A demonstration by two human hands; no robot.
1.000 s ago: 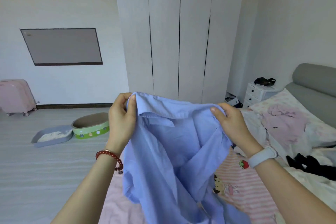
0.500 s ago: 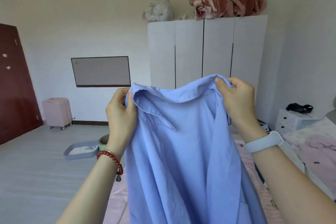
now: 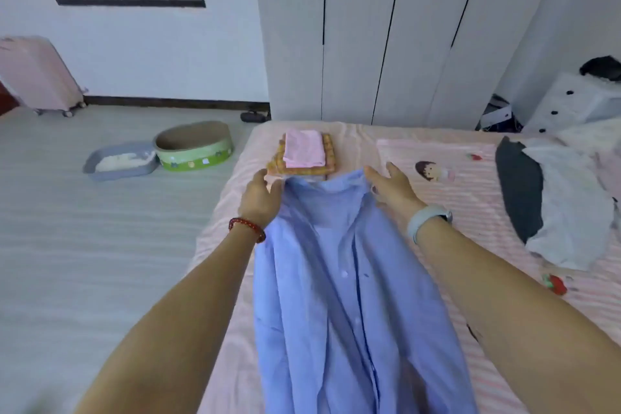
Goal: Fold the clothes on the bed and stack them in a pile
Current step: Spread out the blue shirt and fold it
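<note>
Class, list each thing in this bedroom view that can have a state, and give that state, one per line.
blue shirt: spread lengthwise on the bed, unfolded
left hand: open, at the shirt's collar end
right hand: open, fingers straight, at the collar
pink folded cloth: folded, on top of the pile
wardrobe doors: closed
dark garment: unfolded, lying on the bed

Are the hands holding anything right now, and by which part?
The hands, left and right, are at the blue shirt's collar end; an actual grip cannot be told.

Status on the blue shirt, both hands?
Left hand and right hand open at the collar of the blue shirt. Shirt lies unfolded on the bed. Folded pile just beyond the collar. Nothing blocking.
</note>
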